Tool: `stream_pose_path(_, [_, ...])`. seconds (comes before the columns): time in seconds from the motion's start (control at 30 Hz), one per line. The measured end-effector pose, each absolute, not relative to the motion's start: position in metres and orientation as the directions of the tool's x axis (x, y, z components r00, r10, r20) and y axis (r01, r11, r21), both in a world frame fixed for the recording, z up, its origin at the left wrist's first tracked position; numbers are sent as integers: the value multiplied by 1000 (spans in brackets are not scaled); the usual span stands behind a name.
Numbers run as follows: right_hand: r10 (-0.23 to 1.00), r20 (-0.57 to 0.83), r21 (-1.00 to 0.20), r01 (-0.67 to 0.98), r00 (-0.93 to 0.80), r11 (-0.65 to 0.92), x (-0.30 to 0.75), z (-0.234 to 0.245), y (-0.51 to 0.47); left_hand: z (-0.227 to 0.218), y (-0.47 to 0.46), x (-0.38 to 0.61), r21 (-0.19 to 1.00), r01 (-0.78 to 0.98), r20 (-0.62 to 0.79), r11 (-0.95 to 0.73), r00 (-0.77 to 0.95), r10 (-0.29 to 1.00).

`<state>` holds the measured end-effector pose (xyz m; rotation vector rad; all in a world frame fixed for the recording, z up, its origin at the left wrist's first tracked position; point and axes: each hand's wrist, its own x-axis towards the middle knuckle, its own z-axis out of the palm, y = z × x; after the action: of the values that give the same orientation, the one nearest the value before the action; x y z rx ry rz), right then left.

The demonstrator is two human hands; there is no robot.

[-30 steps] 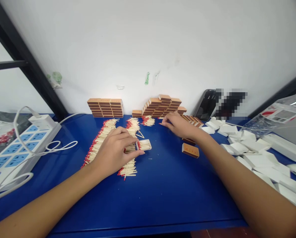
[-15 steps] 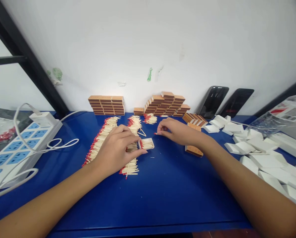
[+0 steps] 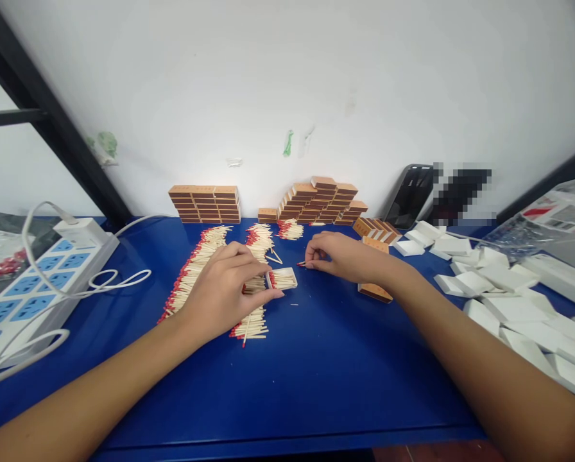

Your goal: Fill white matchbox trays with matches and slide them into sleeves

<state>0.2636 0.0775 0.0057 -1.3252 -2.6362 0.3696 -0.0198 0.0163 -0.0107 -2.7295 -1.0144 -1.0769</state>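
Observation:
My left hand (image 3: pixel 232 279) is closed at the left end of a small white matchbox tray (image 3: pixel 290 287), thumb along its near edge and index finger at its far corner. Red-tipped matches (image 3: pixel 283 278) lie inside the tray. Beneath and beside this hand spreads a pile of loose matches (image 3: pixel 251 327), with a longer row of matches (image 3: pixel 191 273) to its left. To the right of the tray, my right hand (image 3: pixel 333 255) pinches what looks like a match (image 3: pixel 301 264), its red head pointing left; whether there is more than one is unclear.
Stacked brown matchboxes (image 3: pixel 205 204) stand against the wall, with a second stepped stack (image 3: pixel 311 200) further right. Matchbox sleeves (image 3: pixel 375 292) lie by my right wrist. Many white trays (image 3: pixel 499 282) are heaped at right. A phone (image 3: pixel 409 196) leans behind; a power strip (image 3: pixel 51 276) with cables sits left.
My right hand has shifted very slightly, and the match tip sits a little lower and further left. My left hand stays at the tray. The whole view has drifted slightly.

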Motion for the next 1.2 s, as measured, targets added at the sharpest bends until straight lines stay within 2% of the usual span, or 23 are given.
stream_pose_path(0.23, [796, 73, -334, 738, -600, 587, 263, 4, 73, -11, 16, -20, 199, 586, 616, -786, 549, 565])
stream_pose_path(0.47, [738, 153, -489, 599, -657, 634, 237, 21, 46, -11, 17, -20, 188, 586, 627, -788, 546, 556])
stream_pose_path(0.63, [713, 238, -497, 547, -660, 673, 217, 13, 30, -10, 16, -20, 205, 591, 606, -780, 549, 576])
stream_pose_path(0.83, [752, 241, -517, 574, -614, 634, 226, 15, 44, -11, 17, -20, 217, 582, 615, -784, 542, 573])
stream_pose_path(0.93, [836, 302, -463, 696, -457, 548, 254, 12, 74, -11, 16, -20, 220, 571, 630, -791, 536, 562])
stream_pose_path(1.0, [842, 389, -325, 799, -375, 506, 275, 7, 96, -10, 15, -19, 227, 562, 630, -796, 539, 560])
stream_pose_path(1.03, [839, 392, -263, 828, -378, 496, 285, 4, 105, -10, 15, -19, 230, 559, 629, -797, 540, 560])
stream_pose_path(1.2, [848, 318, -160, 858, -423, 488, 307, -12, 128, -10, 13, -18, 224, 561, 623, -796, 546, 560])
